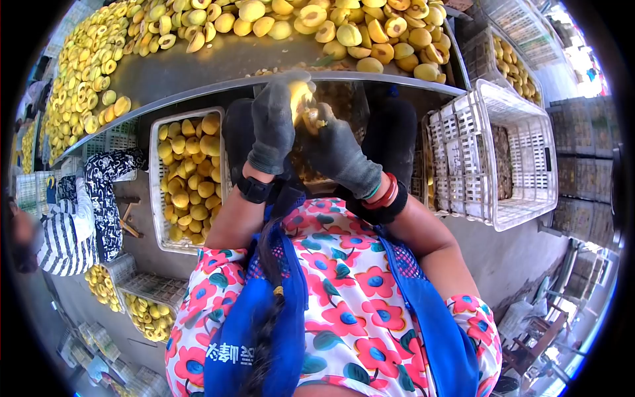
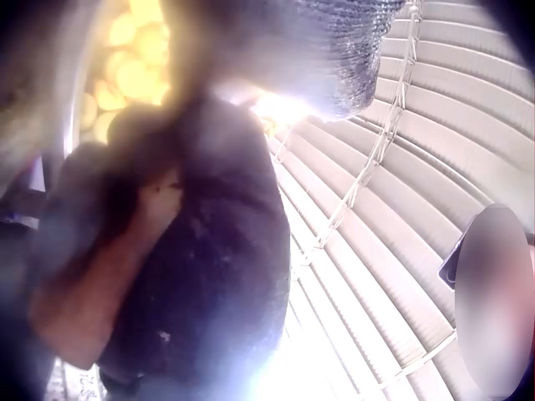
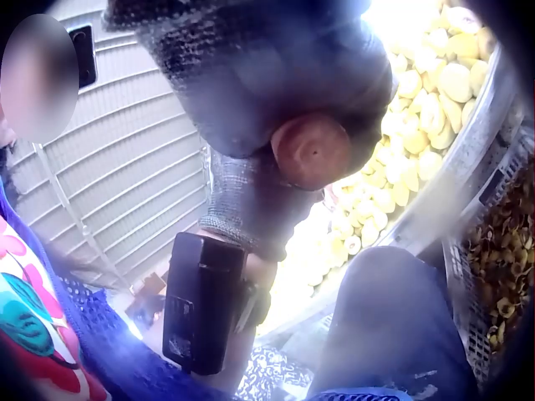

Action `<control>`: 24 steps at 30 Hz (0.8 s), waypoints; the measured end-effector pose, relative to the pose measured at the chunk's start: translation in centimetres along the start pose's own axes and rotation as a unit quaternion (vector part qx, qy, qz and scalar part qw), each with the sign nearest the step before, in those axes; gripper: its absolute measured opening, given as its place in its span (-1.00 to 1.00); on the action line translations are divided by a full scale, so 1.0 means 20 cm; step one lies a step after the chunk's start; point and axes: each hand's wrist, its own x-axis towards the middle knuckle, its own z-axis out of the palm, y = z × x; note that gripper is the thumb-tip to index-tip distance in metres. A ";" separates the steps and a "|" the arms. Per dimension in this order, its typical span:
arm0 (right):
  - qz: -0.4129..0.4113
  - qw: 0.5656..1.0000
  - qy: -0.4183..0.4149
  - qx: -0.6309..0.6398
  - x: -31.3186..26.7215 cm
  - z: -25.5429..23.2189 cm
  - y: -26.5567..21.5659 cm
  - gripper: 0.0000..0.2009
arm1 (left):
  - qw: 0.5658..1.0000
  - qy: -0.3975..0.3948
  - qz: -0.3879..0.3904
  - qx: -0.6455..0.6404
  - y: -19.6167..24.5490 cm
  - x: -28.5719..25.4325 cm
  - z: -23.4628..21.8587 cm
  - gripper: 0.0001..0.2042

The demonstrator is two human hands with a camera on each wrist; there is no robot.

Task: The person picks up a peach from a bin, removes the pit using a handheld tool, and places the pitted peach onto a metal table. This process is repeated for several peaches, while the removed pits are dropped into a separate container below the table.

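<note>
In the head view my gloved left hand (image 1: 270,126) grips a yellow peach (image 1: 299,94) just above my lap, at the table's near edge. My gloved right hand (image 1: 338,147) is curled close beside it, fingertips right at the fruit. The right wrist view shows the round brown end of a wooden handle (image 3: 311,152) in the right hand's grip; the tool's other end is hidden. Dark grey glove fabric fills much of both wrist views, and the left wrist view is blurred by glare.
Halved yellow peaches (image 1: 264,25) heap on the metal table (image 1: 198,69). A crate of peaches (image 1: 192,175) stands left, a white crate (image 1: 493,155) right. Brown scraps (image 3: 501,284) fill a crate below the table edge. Another person (image 1: 69,231) sits at far left.
</note>
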 end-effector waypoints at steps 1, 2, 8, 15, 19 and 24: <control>-0.016 1.000 0.000 0.005 0.00 0.00 0.00 -0.66 | 0.999 -0.018 -0.028 0.013 0.00 0.00 -0.01 -0.55; -0.031 0.999 0.001 0.010 0.00 0.00 0.00 -0.67 | 0.997 -0.037 -0.057 0.026 0.00 0.00 -0.02 -0.50; -0.001 0.995 -0.029 0.093 -0.02 -0.01 0.00 -0.74 | 0.991 -0.084 -0.079 0.071 0.09 0.02 -0.02 -0.51; 0.001 0.974 -0.110 0.197 -0.05 -0.04 0.11 -0.74 | 0.926 -0.190 0.150 0.291 0.05 0.03 0.00 -0.71; 0.005 0.982 -0.024 0.190 -0.08 0.04 0.25 -0.73 | 0.946 -0.198 -0.255 -0.035 -0.02 0.04 0.06 -0.35; 0.225 0.940 -0.010 0.257 -0.18 -0.22 0.13 -0.78 | 0.914 -0.259 -0.272 -0.152 -0.05 0.05 0.31 -0.37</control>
